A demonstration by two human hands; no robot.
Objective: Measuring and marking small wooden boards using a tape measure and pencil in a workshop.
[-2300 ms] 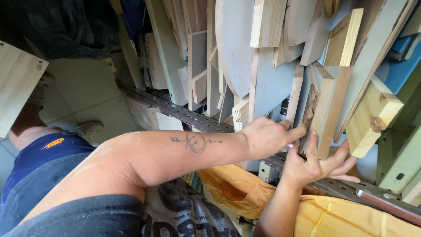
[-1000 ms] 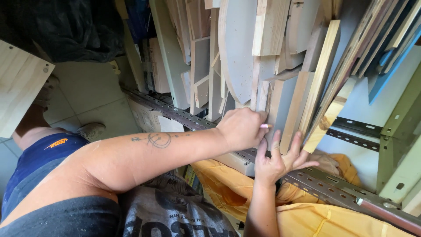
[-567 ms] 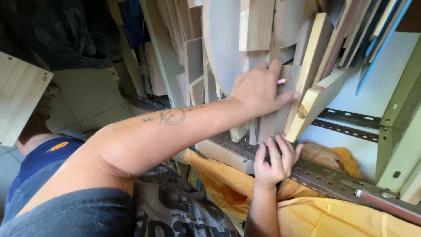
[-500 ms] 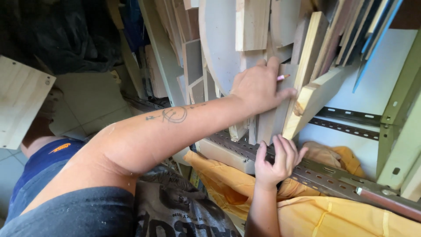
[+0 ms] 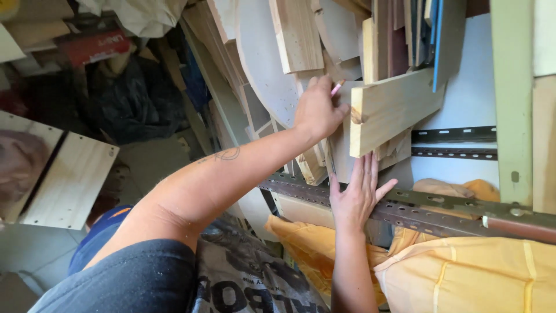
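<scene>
Plank (image 5: pixel 394 113) now tilted flatter; left hand (image 5: pixel 318 110) at its edge.

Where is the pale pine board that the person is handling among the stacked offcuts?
In the head view, right of centre: the pine board tilts across the offcuts, left hand at its end, right hand just below.

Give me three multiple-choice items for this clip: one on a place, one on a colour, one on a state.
1. Where is the right hand?
A. flat by the perforated metal rail
B. on the floor
C. inside a bag

2. What colour is the cloth under the rail?
A. green
B. yellow-orange
C. white

3. How does the pale plank by the left hand sit?
A. level
B. tilted
C. snapped in two

Answers: A, fingers are spread at the rail; B, the folds are yellow-orange; B, its right end is higher.
</scene>
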